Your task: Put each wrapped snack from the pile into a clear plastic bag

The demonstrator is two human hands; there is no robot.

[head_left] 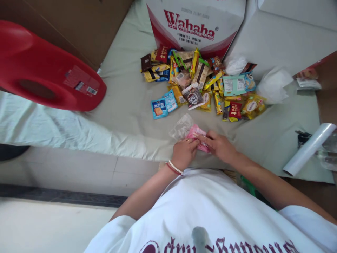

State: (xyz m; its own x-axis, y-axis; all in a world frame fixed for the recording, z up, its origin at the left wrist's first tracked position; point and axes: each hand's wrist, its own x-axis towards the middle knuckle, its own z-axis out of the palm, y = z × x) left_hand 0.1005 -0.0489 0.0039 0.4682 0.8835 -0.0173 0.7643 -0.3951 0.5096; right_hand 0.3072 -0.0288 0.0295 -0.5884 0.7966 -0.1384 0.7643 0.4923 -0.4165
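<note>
Close to the near edge of the cloth-covered table lies a pink snack packet (194,130), with a crumpled clear plastic bag (181,126) against its far left side. My left hand (184,151), with bracelets at the wrist, is closed on the packet's near side. From the right, my right hand (217,144) grips the same packet, its fingers reaching across to meet the left ones. Fingers hide part of the packet. Just beyond, two blue snack packets (159,108) lie side by side.
A pile of wrapped snacks (200,75) spreads before a Wahaha carton (195,24). The red jug (52,70) lies at left. Crumpled white plastic (275,86) sits right of the pile. A roll of clear film (309,149) rests at the right edge.
</note>
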